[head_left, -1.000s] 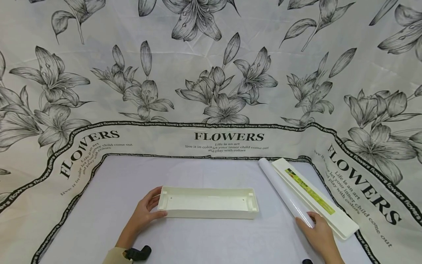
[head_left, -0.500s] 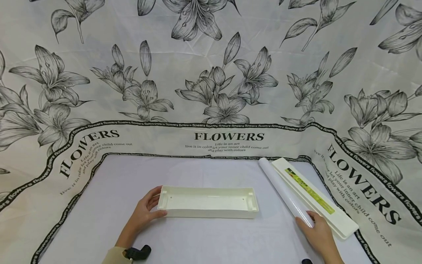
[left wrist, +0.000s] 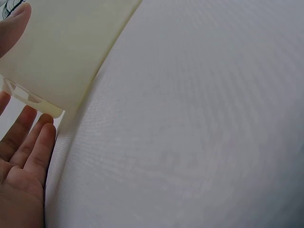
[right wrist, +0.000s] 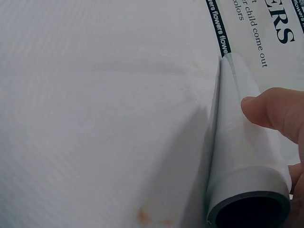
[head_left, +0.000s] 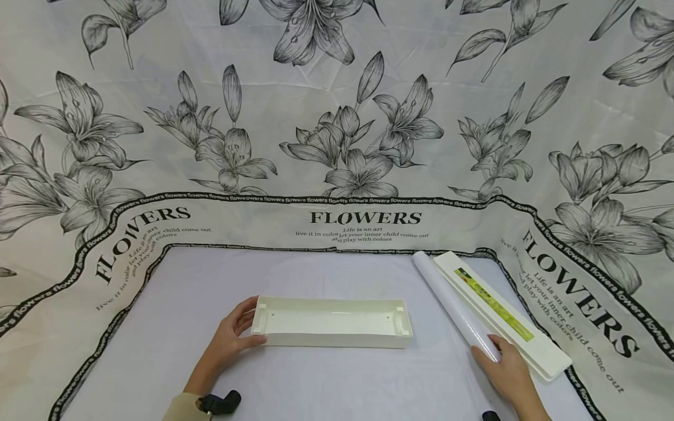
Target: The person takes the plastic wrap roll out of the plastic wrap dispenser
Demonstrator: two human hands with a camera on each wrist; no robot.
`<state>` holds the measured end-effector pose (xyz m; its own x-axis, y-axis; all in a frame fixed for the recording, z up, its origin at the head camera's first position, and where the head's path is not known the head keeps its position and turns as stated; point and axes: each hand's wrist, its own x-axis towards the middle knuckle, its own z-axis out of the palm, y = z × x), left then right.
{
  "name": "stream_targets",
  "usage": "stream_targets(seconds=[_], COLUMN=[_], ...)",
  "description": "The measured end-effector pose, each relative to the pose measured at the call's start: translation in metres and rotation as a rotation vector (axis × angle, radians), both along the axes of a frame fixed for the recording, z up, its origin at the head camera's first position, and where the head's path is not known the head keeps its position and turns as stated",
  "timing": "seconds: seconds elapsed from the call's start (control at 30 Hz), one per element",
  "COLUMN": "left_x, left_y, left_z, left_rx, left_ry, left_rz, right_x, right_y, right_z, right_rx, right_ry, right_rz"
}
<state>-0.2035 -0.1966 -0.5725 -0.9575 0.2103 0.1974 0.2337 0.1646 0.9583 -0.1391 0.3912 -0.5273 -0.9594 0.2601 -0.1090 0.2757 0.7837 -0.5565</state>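
My left hand (head_left: 231,339) grips the left end of a long cream plastic box (head_left: 332,340), thumb on its near wall and fingers behind the end. The box is uncovered and faces up, with small holes and clips inside. In the left wrist view, the thumb and fingertips touch the box (left wrist: 66,42). My right hand (head_left: 508,374) holds the near end of a roll of shiny plastic film (head_left: 453,304) lying slantwise at the right. The hollow core shows at the end of the roll (right wrist: 249,142) in the right wrist view, where the thumb presses its side.
A long cream lid (head_left: 547,356) with a yellow-green label (head_left: 495,304) lies slantwise just right of the roll. A white cloth (head_left: 326,386) covers the table, bordered by black-edged fabric with flower prints (head_left: 363,146). Small orange stains (right wrist: 143,216) mark the cloth near the roll.
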Motion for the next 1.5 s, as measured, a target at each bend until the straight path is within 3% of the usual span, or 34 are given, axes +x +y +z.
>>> stream_targets(seconds=[0.23, 1.13, 1.5], left_x=[0.0003, -0.0006, -0.0008], left_y=[0.0003, -0.0007, -0.0012], left_z=[0.0007, -0.0025, -0.0033], left_rx=[-0.003, -0.011, -0.021], left_ry=[0.008, 0.034, 0.027], left_rz=[0.0, -0.004, 0.002], right_x=[-0.002, -0.0047, -0.0044], right_y=[-0.0013, -0.0056, -0.0063], right_z=[0.0007, 0.0023, 0.0056], right_rx=[0.007, 0.035, 0.032], right_ry=[-0.032, -0.009, 0.084], right_rz=[-0.011, 0.008, 0.041])
